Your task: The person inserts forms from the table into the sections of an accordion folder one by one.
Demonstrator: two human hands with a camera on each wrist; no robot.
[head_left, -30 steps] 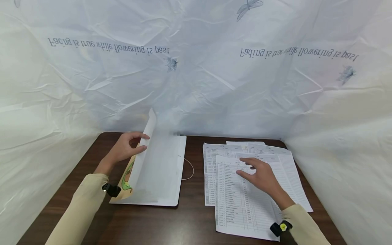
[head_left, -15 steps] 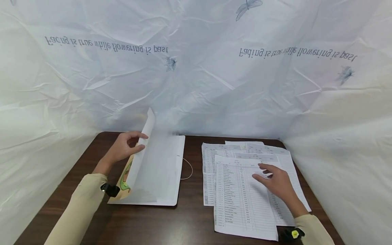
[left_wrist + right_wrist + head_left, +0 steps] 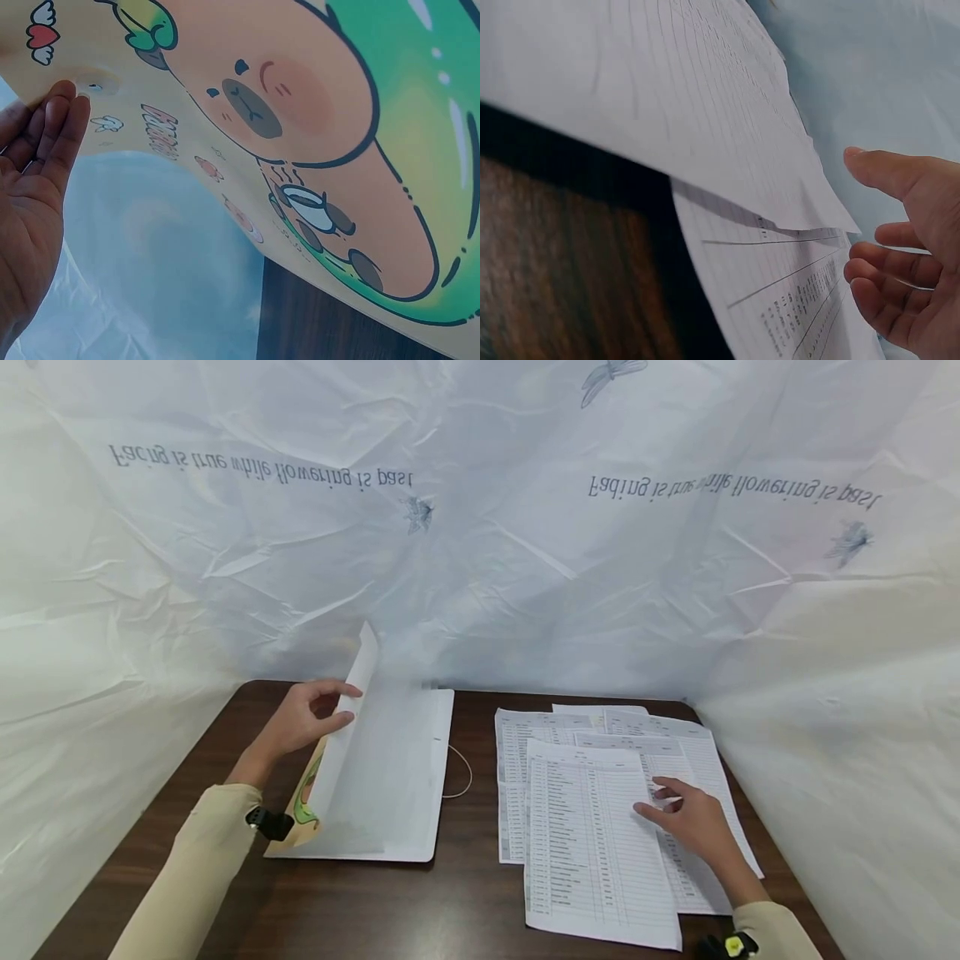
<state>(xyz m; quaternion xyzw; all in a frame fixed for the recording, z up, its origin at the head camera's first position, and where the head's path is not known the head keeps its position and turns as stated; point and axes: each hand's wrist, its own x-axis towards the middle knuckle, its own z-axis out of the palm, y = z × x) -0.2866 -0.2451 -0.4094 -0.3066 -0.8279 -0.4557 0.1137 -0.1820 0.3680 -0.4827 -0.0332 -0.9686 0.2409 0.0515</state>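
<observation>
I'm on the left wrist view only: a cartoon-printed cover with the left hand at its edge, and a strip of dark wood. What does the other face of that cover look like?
Observer: From the head view, the inner face of the cover is white.

Operator: Good. I have no sight of the right hand. Where is it?

Observer: The right hand is over the printed sheets on the right side of the table; whether a finger touches paper I can't tell.

Operator: Anything sticking out from the far side of what I'm opening?

Observer: Yes, a thin cord loops out past the right edge of the white base.
</observation>
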